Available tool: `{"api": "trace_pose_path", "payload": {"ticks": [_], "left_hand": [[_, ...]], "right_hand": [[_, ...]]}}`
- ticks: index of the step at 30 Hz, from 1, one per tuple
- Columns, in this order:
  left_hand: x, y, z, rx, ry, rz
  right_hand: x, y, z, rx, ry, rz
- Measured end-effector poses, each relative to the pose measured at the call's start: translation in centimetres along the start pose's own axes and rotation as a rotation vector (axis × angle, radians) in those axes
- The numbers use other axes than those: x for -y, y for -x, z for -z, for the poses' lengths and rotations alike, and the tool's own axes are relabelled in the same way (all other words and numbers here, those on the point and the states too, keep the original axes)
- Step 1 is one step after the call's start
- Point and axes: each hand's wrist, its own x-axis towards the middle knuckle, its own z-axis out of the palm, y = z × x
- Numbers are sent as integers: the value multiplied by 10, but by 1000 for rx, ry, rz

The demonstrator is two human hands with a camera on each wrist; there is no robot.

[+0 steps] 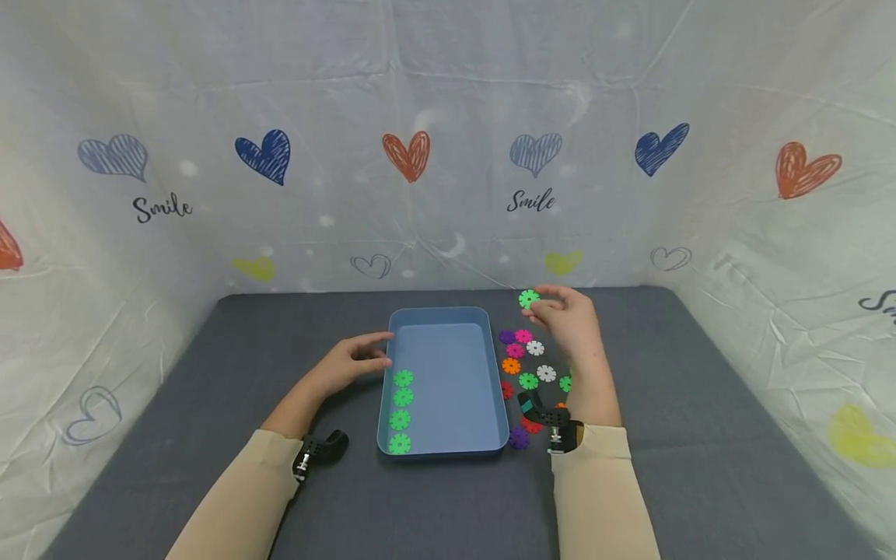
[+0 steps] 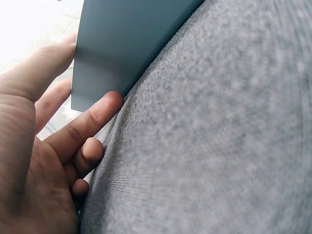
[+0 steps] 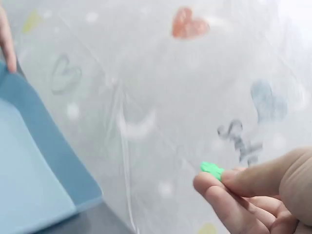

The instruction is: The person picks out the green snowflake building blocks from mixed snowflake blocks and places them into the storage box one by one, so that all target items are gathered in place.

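Note:
A green notched disc (image 1: pixel 528 298) is pinched between thumb and fingertips of my right hand (image 1: pixel 570 319), held up beyond the tray's far right side. In the right wrist view the green disc (image 3: pixel 211 169) shows partly past the fingertips. My left hand (image 1: pixel 346 364) touches the left side of the blue-grey tray (image 1: pixel 451 381). Seen from the left wrist, a fingertip (image 2: pixel 109 103) rests against the tray's outer wall (image 2: pixel 107 53), with the thumb by its rim. Several green discs (image 1: pixel 402 397) form a column along the tray's left inner side.
Right of the tray lie several loose notched discs: purple (image 1: pixel 519 438), pink (image 1: pixel 515 351), white (image 1: pixel 546 374), orange (image 1: pixel 511 365), red (image 1: pixel 507 390) and green (image 1: pixel 528 381). My right forearm (image 1: pixel 595 389) covers part of them. A patterned curtain (image 1: pixel 448 225) surrounds the grey cloth-covered table (image 1: pixel 448 505).

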Motion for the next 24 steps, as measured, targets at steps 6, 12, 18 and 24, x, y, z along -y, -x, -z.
{"api": "trace_pose_path", "payload": {"ticks": [6,12,18,24], "left_hand": [[1,1,0,0,-1,-3],[1,-1,0,13,17,-2],[-9,2,0,9,11,-6],[2,-3,-1,-6,28,-1]], "right_hand": [[17,7,-31,14,-108,71],[22,11,-71,84,-130,114],[14,11,-103,148,-110,134],[0,14,-130,179,-43,134]]}}
